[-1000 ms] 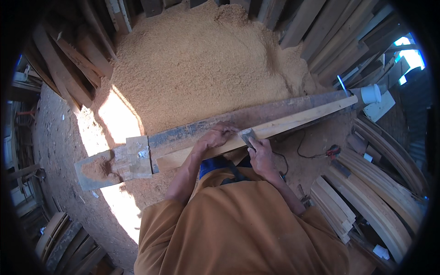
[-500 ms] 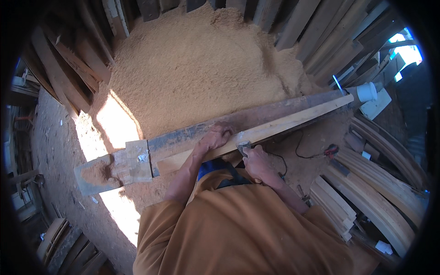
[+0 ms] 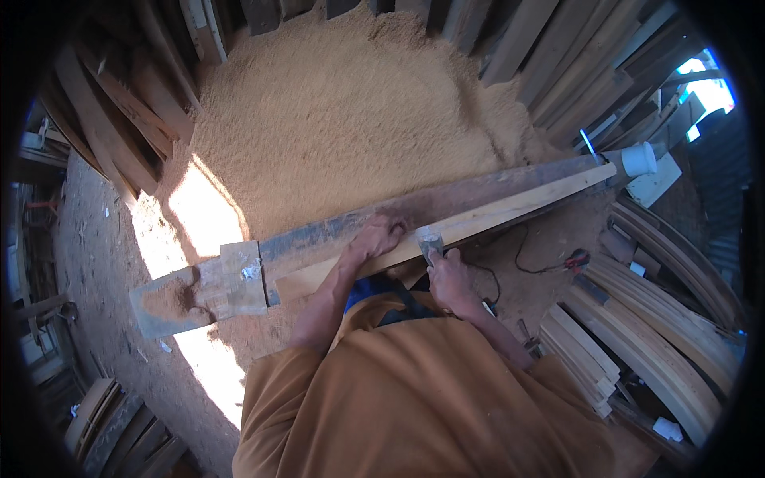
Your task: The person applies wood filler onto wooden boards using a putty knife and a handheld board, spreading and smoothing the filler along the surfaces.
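Note:
A long pale wooden plank (image 3: 518, 205) lies slantwise along a wider, darker beam (image 3: 319, 237) in front of me. My left hand (image 3: 374, 237) is closed over the plank's far edge, its fingers curled; their tips are partly hidden. In my right hand (image 3: 451, 280) is a putty knife (image 3: 430, 242), its blade smeared with whitish paste and laid against the plank's near side, just right of my left hand. A thin square board (image 3: 241, 296) with a dab of white paste (image 3: 252, 272) rests on the beam to the left.
Beyond the beam spreads a big heap of sawdust (image 3: 343, 119). Upright boards (image 3: 550, 64) lean around it. Stacked timber (image 3: 649, 342) lies at the right, near a dark cable (image 3: 522, 255) on the ground. A white container (image 3: 637, 159) stands by the beam's far right end.
My right hand has shifted slightly, and the putty knife's blade has swung up further onto the plank, showing more of its paste-smeared face. My left hand stays in place.

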### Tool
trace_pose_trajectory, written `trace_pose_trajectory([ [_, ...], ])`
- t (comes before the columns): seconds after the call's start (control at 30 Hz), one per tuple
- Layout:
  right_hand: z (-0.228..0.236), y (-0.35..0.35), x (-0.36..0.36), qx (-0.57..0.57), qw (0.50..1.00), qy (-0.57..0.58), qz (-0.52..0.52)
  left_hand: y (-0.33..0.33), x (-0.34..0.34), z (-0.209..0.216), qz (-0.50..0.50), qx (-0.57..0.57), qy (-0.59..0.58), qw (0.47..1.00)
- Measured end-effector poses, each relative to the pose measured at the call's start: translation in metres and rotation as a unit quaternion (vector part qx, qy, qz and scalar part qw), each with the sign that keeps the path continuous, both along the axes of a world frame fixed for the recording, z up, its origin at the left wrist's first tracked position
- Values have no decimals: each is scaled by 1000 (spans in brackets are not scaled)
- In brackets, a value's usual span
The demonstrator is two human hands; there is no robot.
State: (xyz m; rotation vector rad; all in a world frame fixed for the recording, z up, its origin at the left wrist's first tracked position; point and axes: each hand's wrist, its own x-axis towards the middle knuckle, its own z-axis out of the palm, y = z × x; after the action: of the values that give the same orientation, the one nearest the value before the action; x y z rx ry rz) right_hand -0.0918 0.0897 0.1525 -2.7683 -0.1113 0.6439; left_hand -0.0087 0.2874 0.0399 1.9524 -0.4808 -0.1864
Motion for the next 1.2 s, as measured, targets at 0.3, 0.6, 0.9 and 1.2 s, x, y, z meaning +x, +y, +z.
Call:
trace_pose_trajectory([
  [0.3, 32, -2, 24, 36, 999, 18, 13, 3, 0, -4, 8, 8, -49, 999],
  [0.6, 25, 10, 14, 8, 996, 85, 24, 5, -1, -2, 28, 31, -40, 998],
  [0.9, 17, 22, 0, 35, 998, 52, -12, 4, -3, -2, 43, 9, -57, 997],
  [1.2, 41, -41, 22, 135, 990, -29, 4, 1, -2, 12, -84, 32, 9, 996],
])
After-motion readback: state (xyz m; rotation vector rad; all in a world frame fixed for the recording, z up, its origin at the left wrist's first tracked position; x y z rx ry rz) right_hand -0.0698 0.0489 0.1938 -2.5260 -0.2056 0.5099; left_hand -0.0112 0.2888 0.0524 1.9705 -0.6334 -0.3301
